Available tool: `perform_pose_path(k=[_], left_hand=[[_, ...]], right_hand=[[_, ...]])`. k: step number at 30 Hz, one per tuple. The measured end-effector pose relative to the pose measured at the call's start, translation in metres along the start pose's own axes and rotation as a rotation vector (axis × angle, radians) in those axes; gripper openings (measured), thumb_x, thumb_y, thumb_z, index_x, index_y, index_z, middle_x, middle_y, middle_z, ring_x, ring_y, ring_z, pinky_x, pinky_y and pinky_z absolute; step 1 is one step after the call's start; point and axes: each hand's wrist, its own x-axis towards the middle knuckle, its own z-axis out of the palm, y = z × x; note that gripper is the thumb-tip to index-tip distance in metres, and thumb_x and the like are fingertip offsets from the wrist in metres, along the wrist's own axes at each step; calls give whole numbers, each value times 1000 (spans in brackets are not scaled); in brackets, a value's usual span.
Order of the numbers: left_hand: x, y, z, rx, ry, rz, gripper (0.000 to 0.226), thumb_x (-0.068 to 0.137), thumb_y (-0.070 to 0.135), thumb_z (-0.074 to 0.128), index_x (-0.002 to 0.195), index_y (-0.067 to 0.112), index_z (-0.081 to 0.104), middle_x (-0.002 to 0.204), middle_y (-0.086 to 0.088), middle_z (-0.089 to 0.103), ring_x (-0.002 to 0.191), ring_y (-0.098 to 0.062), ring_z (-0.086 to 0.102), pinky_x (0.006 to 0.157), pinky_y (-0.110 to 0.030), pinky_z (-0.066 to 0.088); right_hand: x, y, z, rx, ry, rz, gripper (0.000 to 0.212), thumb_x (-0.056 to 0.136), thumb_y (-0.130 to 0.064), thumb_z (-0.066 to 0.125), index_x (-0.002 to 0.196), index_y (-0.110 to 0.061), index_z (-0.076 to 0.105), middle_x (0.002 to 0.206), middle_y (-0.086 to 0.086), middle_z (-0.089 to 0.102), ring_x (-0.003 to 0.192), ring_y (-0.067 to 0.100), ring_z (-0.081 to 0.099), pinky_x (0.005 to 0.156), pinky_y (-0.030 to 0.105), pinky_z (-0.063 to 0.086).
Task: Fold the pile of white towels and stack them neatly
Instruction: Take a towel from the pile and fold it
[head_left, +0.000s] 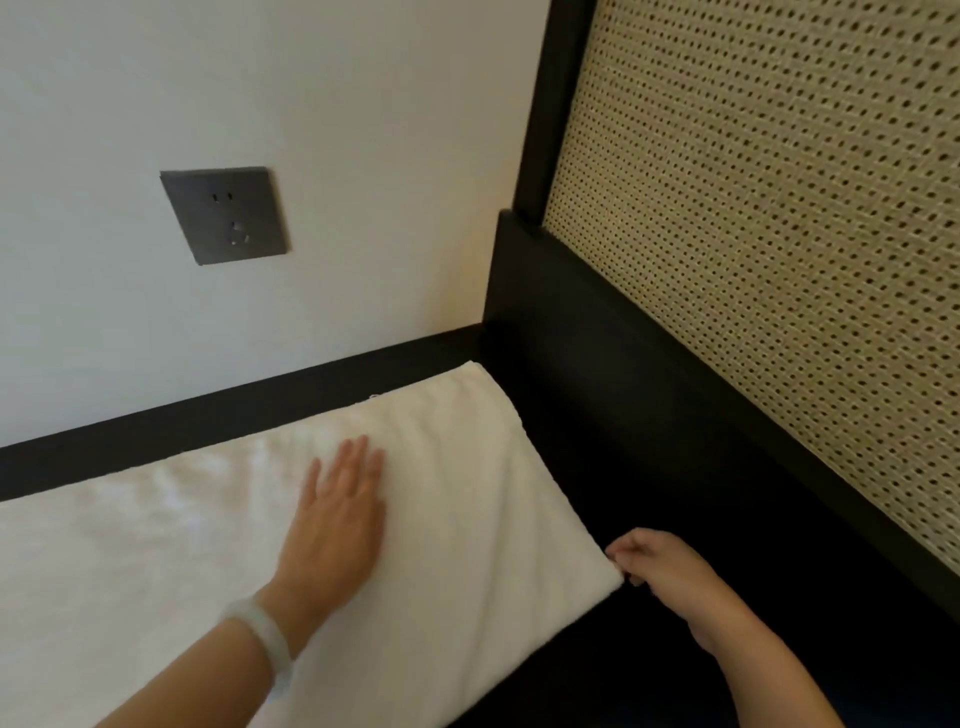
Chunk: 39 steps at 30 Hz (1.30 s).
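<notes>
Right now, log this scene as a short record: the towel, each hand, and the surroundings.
towel: white towel, spread flat on a dark surface
left hand: left hand lies flat on the towel with straight fingers; pale bracelet on the wrist
right hand: right hand pinches the towel's near right corner
behind: white wall with a grey socket
right side: woven cane panel in a dark frame

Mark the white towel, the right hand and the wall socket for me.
white towel (483, 467): head view, flat top surface near its right end.
right hand (652, 566): head view, back of the hand, at the towel's corner.
wall socket (223, 215): head view, centre of the dark plate.
</notes>
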Motion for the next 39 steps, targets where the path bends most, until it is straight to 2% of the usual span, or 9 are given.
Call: perform_pose_path(k=[5, 9, 14, 19, 24, 31, 35, 37, 39], left_hand=[[-18, 45, 8, -33, -81, 139, 56, 101, 37, 25, 147, 13, 45, 154, -8, 41, 142, -28, 38, 115, -45, 15], [-19, 44, 10, -48, -100, 108, 56, 102, 40, 21, 154, 20, 33, 160, -2, 30, 148, -22, 25, 118, -42, 9], [-17, 47, 8, -54, -128, 88, 57, 100, 38, 25, 153, 21, 35, 159, -2, 30, 148, -22, 27, 118, -43, 11], [-17, 46, 9, -54, -127, 76, 57, 100, 38, 25, 154, 21, 33, 160, -2, 28, 149, -21, 24, 118, -42, 7], [-18, 47, 6, -67, -132, 78, 58, 101, 40, 18, 156, 22, 26, 162, 0, 21, 151, -20, 15, 119, -42, 5], [-17, 53, 6, -27, -183, 92, 57, 95, 29, 28, 146, 13, 46, 153, -10, 41, 142, -30, 37, 118, -47, 15], [21, 83, -36, -205, -250, 303, 59, 93, 11, 24, 150, 14, 38, 159, -6, 31, 148, -24, 25, 120, -32, 6], [50, 110, -53, -304, -294, 474, 53, 98, 8, 39, 150, 16, 37, 159, -3, 30, 147, -19, 24, 118, -21, 3], [80, 139, -57, -387, -412, 611, 53, 97, 8, 52, 148, 16, 42, 154, -4, 39, 144, -18, 30, 122, -25, 10]], right_hand=[[-5, 4, 0, 103, -44, 30, 14, 92, -14, 66, 106, -18, 67, 99, 3, 68, 83, 13, 58, 64, 21, 40], [-2, 2, -4, 280, -51, 41, 17, 91, -8, 68, 108, -8, 64, 74, 9, 65, 53, 10, 50, 46, 21, 36], [-2, 25, -3, 223, 62, 104, 15, 91, -10, 69, 104, -9, 63, 96, 13, 69, 78, 22, 62, 62, 28, 48], [0, 19, 1, 241, 7, 37, 11, 91, -18, 70, 102, -13, 68, 72, 4, 67, 51, 10, 50, 45, 21, 36], [-4, 20, -4, 169, 4, 12, 9, 90, -8, 69, 98, -13, 69, 94, 9, 73, 86, 19, 67, 68, 24, 48], [8, -6, -5, 125, -34, 33, 10, 91, -19, 70, 95, -10, 70, 97, 5, 71, 89, 16, 65, 66, 24, 46], [18, -26, -2, 152, -38, 40, 15, 87, -20, 74, 95, -8, 69, 95, 5, 70, 85, 14, 65, 61, 23, 46], [21, -31, 2, 162, -32, 21, 12, 84, -16, 76, 94, -12, 70, 92, 4, 71, 84, 14, 67, 64, 24, 48], [24, -33, 6, 197, -17, -13, 13, 82, -10, 77, 92, -16, 70, 94, 4, 71, 86, 15, 66, 71, 25, 51]])
